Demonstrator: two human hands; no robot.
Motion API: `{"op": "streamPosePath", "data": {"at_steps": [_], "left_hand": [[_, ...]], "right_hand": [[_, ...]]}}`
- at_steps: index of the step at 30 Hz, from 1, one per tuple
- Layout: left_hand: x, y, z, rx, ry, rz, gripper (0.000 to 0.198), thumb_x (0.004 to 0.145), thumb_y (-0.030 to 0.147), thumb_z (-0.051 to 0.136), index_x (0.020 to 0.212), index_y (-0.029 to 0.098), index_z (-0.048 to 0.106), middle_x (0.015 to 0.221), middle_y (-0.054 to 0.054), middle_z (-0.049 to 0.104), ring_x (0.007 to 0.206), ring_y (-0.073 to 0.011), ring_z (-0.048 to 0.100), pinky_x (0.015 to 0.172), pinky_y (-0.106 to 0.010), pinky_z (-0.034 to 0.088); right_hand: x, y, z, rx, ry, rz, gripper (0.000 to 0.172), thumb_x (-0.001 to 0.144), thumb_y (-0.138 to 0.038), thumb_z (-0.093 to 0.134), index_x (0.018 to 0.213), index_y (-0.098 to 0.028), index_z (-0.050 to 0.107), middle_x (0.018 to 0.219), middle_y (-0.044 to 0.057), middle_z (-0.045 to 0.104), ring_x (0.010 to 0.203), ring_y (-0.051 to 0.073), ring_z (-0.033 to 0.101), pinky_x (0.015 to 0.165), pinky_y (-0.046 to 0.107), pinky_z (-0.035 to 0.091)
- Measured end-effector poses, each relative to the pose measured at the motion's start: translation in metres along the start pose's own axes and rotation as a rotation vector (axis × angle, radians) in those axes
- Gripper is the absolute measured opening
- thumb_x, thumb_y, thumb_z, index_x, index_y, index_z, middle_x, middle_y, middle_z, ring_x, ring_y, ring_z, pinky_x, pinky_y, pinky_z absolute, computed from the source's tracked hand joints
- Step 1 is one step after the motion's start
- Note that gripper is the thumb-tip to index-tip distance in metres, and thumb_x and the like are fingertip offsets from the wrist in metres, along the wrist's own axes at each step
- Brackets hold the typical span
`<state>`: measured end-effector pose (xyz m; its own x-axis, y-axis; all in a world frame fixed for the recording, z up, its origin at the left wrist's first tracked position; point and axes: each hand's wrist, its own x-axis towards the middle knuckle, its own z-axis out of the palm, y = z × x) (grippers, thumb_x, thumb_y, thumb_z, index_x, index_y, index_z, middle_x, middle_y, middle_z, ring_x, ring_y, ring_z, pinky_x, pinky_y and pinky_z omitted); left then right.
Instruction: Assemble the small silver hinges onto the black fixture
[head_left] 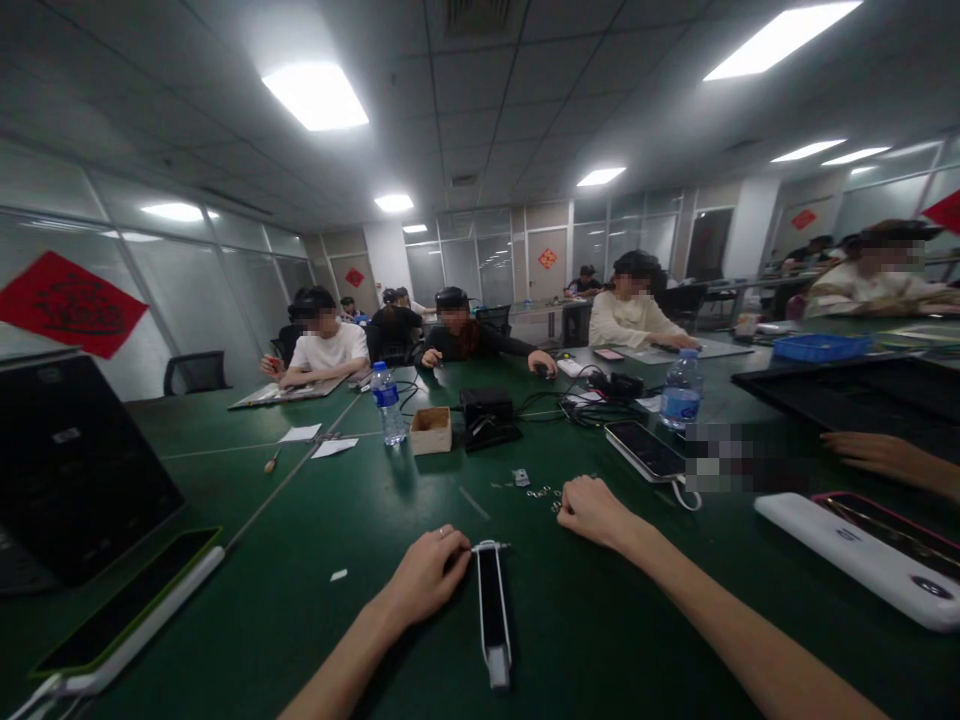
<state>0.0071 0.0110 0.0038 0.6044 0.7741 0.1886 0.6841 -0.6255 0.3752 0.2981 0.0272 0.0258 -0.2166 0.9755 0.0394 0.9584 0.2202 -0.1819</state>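
— What is the work lying on?

— A dark green table [300, 600] in an office with glass walls and bright ceiling lights [316, 95]. Other people sit along its far side.

— And the hands?

— The left hand [424, 575] has its fingers bent in against the top end of a narrow black bar [493, 600] with white edges. The bar lies flat, pointing toward the person. The right hand [596, 510] is curled into a loose fist, resting just beside some small metal parts [538, 491].

— What else is on the table?

— A water bottle [388, 403], a small cardboard box [431, 430] and a phone [645, 449] lie farther back.

— What is hard to see?

— I cannot tell whether the left fingers grip the bar or only touch it. What the fist encloses is hidden. The metal parts are too small to name. A laptop [67, 460] is cut off at the left edge, and another person's hand [870, 452] enters from the right.
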Motion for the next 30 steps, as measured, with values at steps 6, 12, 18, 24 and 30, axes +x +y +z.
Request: {"op": "streamPosePath", "data": {"at_steps": [6, 12, 18, 24, 30], "left_hand": [[-0.001, -0.001, 0.0, 0.001, -0.015, -0.022, 0.021, 0.093, 0.027, 0.039, 0.093, 0.019, 0.059, 0.092, -0.004, 0.06, 0.082, -0.0158, 0.055, 0.076, -0.028, 0.043], [0.0, 0.001, -0.001, 0.009, -0.011, -0.01, 0.02, 0.093, 0.027, 0.039, 0.093, 0.019, 0.058, 0.092, -0.004, 0.059, 0.082, -0.0162, 0.055, 0.075, -0.028, 0.044], [0.001, 0.002, -0.001, 0.027, -0.002, 0.02, 0.019, 0.093, 0.025, 0.04, 0.091, 0.019, 0.057, 0.09, -0.004, 0.059, 0.081, -0.0165, 0.055, 0.073, -0.027, 0.043], [0.002, -0.001, 0.001, 0.057, -0.002, 0.018, 0.017, 0.092, 0.025, 0.041, 0.092, 0.019, 0.057, 0.089, -0.003, 0.059, 0.079, -0.016, 0.055, 0.072, -0.027, 0.043], [0.002, 0.002, 0.0, 0.062, -0.006, 0.005, 0.018, 0.09, 0.025, 0.041, 0.09, 0.018, 0.058, 0.087, -0.004, 0.059, 0.077, -0.0164, 0.055, 0.071, -0.027, 0.043]], "right_hand": [[-0.001, 0.001, 0.005, -0.015, 0.065, -0.073, 0.015, 0.082, -0.018, 0.048, 0.08, -0.012, 0.061, 0.083, 0.01, 0.06, 0.077, 0.022, 0.053, 0.068, 0.031, 0.037], [-0.006, -0.013, 0.005, 0.015, 0.18, -0.197, 0.011, 0.082, -0.012, 0.049, 0.078, -0.013, 0.059, 0.081, 0.008, 0.061, 0.075, 0.019, 0.054, 0.066, 0.028, 0.04], [-0.009, -0.038, 0.023, 0.264, 0.2, -0.383, 0.012, 0.083, -0.011, 0.052, 0.091, -0.014, 0.06, 0.09, 0.007, 0.063, 0.083, 0.018, 0.057, 0.076, 0.03, 0.047], [-0.014, -0.052, 0.026, 0.373, 0.213, -0.435, 0.017, 0.081, -0.01, 0.052, 0.094, -0.014, 0.063, 0.091, 0.007, 0.064, 0.084, 0.017, 0.057, 0.076, 0.029, 0.049], [-0.014, -0.05, 0.027, 0.394, 0.201, -0.469, 0.018, 0.078, -0.009, 0.054, 0.092, -0.014, 0.064, 0.088, 0.006, 0.064, 0.081, 0.016, 0.056, 0.074, 0.028, 0.048]]}}
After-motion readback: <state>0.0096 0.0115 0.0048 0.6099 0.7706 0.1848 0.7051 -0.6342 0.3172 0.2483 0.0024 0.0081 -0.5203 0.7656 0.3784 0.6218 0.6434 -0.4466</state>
